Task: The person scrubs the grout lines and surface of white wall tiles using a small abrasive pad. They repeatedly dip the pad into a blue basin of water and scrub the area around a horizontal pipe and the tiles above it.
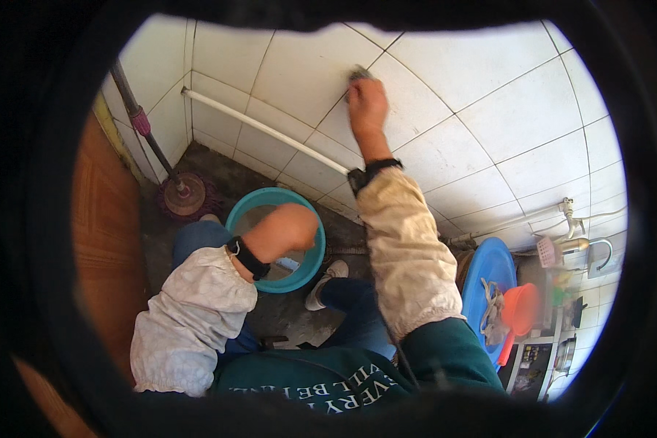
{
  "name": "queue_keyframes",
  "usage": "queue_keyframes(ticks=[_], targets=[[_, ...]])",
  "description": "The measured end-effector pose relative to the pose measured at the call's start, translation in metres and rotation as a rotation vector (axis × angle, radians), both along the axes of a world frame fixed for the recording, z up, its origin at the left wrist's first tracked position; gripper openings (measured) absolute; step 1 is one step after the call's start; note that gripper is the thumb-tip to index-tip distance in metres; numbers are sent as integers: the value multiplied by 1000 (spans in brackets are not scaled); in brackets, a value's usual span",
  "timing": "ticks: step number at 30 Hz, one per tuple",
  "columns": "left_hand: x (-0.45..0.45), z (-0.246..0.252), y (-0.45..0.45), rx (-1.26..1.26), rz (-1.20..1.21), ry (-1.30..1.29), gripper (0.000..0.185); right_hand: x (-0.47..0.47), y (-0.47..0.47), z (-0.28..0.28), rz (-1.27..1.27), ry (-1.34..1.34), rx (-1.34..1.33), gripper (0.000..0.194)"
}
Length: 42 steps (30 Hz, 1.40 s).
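Observation:
My right hand [368,104] is raised against the white tiled wall [301,71]. Its fingers are closed around a small, dark grey scouring pad [358,74], blurred and mostly hidden, pressed to the tiles near a grout line. Over a teal plastic bucket [318,257], my left hand [284,230] hangs with its fingers curled; blur and the hand's back hide whether it holds anything. Cloudy water [252,216] shows inside the bucket, with a pale bluish thing [288,264] at its near side. Light sleeve covers and black wrist straps are on both forearms.
A white pipe [268,128] runs along the wall. In the left corner a mop [183,194] stands beside a brown wooden door [107,246]. On the right are a blue basin [473,284], a red dipper [520,309] and a tap [569,219]. My shoe [336,269] rests by the bucket.

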State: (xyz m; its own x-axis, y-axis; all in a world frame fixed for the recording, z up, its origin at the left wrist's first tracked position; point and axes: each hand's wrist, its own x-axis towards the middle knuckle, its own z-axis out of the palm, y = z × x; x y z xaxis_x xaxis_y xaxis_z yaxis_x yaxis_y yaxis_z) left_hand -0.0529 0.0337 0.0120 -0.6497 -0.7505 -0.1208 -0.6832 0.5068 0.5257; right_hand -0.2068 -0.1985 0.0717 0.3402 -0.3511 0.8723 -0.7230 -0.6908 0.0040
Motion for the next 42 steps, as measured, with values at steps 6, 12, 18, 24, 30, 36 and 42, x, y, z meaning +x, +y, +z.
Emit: queue_keyframes(ticks=[6,12,18,24,30,36,42], targets=[[9,-4,-8,-70,93,-51,31,39,-7,17,-29,54,199,7],[22,-5,0,-134,50,81,31,-144,35,4,-156,115,48,7],[32,-13,-1,-129,61,50,23,-268,86,-9,-669,-431,183,29],[25,-10,-8,-111,88,-28,26,-168,33,-27,-486,-263,92,22],[11,-3,-14,36,20,-131,35,-73,43,-92,-128,-167,236,19],[15,4,-9,66,-9,-109,35,-27,142,-262,-3,-193,994,24],[27,23,-1,106,77,-89,38,-53,195,-387,-289,-320,1342,41]])
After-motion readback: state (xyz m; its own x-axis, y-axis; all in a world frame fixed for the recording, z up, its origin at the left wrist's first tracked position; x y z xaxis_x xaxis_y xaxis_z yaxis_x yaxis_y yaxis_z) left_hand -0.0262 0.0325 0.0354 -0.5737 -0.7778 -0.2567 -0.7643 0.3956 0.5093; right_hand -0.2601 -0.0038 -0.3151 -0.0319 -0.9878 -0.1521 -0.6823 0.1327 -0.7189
